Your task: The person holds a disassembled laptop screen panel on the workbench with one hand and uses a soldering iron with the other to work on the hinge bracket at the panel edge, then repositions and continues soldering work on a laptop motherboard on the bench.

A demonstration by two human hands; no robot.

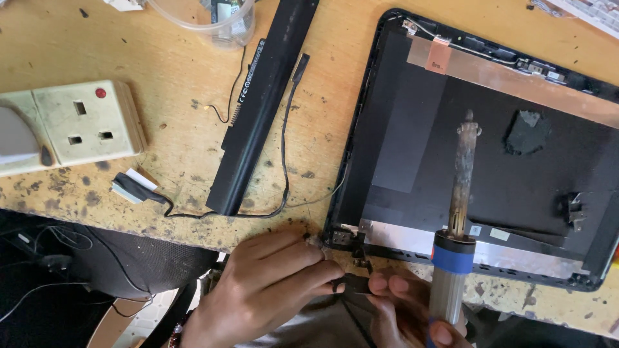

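Fingers of my left hand (271,283) are curled together at the table's near edge, their tips pressed on the small metal hinge bracket (345,241) at the lower-left corner of the laptop lid shell (503,167), and together with the fingers of my right hand (412,309) they pinch a small dark piece (353,282) just below that corner; what the piece is I cannot make out, since both hands cover most of it. My right hand is also wrapped shut around the grey handle of the soldering iron (454,238), gripped low down, with only the thumb and curled fingers showing and the palm cut off by the bottom of the frame. The iron's long axis runs almost straight away from me, blue collar nearest the hand, corroded barrel and tip lying over the lid's dark inner panel, so the tip sits well beyond and to the right of the hinge corner where my fingers meet; the left hand is the nearer one to that hinge. Left of the lid, a long black battery bar (261,109) lies on a slant across the worn wooden table (180,161), with a thin black cable (284,148) looping beside it to a flat ribbon connector (132,187). Farther left sits a cream socket strip (77,125). At the far edge a clear plastic container (213,19) is cut off by the frame, its contents too blurred to name.
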